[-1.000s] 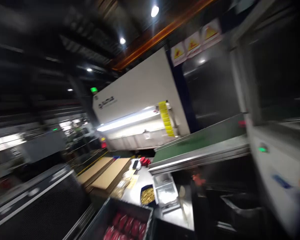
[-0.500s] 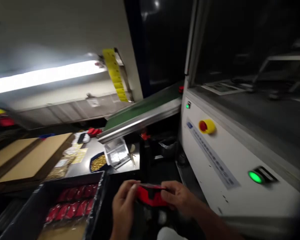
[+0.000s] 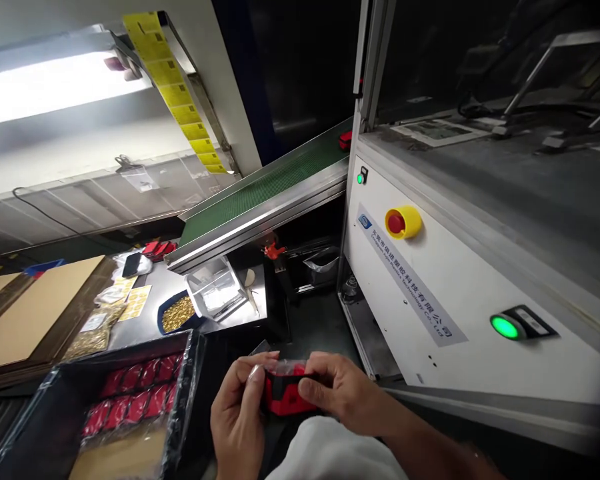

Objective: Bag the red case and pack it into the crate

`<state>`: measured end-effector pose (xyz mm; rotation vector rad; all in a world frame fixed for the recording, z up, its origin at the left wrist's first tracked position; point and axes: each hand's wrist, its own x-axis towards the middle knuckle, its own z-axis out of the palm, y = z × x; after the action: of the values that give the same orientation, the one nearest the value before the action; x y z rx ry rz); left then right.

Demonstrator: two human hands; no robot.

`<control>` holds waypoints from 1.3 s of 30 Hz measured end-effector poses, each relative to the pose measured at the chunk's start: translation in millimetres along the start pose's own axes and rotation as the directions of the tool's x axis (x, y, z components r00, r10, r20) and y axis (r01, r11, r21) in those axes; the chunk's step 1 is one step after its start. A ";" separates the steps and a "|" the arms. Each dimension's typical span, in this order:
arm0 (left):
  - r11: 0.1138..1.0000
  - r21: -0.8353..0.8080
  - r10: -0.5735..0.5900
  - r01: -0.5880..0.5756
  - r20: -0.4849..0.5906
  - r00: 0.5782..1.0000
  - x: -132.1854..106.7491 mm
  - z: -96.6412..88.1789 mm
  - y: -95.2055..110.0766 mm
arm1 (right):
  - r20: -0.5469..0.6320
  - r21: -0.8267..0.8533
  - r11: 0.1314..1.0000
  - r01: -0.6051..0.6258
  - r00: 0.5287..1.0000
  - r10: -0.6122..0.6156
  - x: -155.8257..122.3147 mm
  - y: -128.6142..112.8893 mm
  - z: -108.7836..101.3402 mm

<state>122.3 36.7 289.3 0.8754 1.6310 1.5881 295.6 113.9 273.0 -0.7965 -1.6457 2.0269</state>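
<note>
Both of my hands hold one small red and black plastic part [image 3: 285,395] low in the middle of the view. My left hand [image 3: 237,417] pinches its left end with fingers curled. My right hand [image 3: 343,393] grips its right end and top, where a bit of clear film shows. To the left, a black crate [image 3: 55,400] lined with clear plastic holds several matching red parts [image 3: 130,393].
A white machine cabinet [image 3: 455,300] with a red emergency stop button [image 3: 400,222] and green lit buttons stands at right. A green conveyor belt [image 3: 265,190] slopes down toward a steel table carrying a dish of brass pieces [image 3: 176,313], small bags and cardboard sheets [image 3: 30,313].
The view swung down from the ceiling and far machines to the workstation. My hands came into view holding the red part and have stayed together on it.
</note>
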 end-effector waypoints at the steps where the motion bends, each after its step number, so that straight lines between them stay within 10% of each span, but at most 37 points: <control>1: 1.000 -0.018 -0.001 0.001 -0.017 1.000 0.0 0.8 0.4 | -0.018 -0.040 0.999 0.016 1.000 -0.017 -0.9 -2.3 0.7; 6: 0.998 -0.041 -0.049 0.047 -0.052 0.997 -3.2 -3.6 -0.6 | 0.018 -0.068 0.998 -0.001 1.000 0.002 -0.3 -4.6 3.2; 21: 0.919 0.386 -0.089 -0.080 0.401 0.912 4.6 -42.3 -14.7 | 0.056 0.118 0.973 -0.196 0.980 0.190 14.4 9.2 -2.0; 29: 0.952 0.291 -0.028 -0.095 0.393 0.919 5.2 -48.7 -11.1 | 0.047 0.029 0.996 -0.081 0.996 0.079 12.7 7.3 2.2; 34: 0.924 0.106 0.238 -0.366 0.588 0.773 20.5 -58.4 -0.8 | 0.104 -0.032 0.998 0.053 0.993 -0.050 10.9 -3.9 1.7; 39: 0.968 -0.042 0.221 -0.247 0.606 0.764 25.2 -65.0 4.2 | 0.160 -0.108 0.980 0.165 0.976 -0.147 11.5 -9.1 2.8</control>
<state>53.9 23.2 294.0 1.4827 1.1162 1.2327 284.7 121.1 280.3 -0.5440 -1.8679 1.9336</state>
